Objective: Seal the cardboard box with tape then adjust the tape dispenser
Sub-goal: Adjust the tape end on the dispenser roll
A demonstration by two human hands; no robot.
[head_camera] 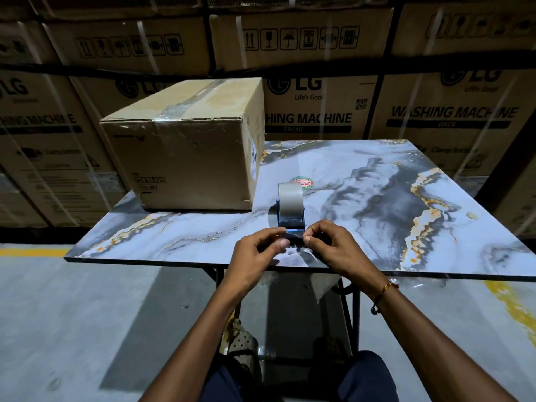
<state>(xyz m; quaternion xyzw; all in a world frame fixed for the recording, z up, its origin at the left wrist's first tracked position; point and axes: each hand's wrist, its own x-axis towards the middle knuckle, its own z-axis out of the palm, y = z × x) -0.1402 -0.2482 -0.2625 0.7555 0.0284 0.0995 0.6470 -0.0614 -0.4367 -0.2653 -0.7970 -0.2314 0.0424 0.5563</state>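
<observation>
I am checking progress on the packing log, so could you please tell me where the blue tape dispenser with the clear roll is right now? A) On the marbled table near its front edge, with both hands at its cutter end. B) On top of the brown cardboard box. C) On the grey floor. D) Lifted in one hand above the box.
A: the blue tape dispenser stands on the marbled table, with the left hand and right hand pinching tape at its near end.

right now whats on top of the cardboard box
A strip of clear tape runs along the top seam of the cardboard box, folding slightly over the near edge. Nothing else sits on it. The box's contents cannot be seen, since it is closed.
</observation>
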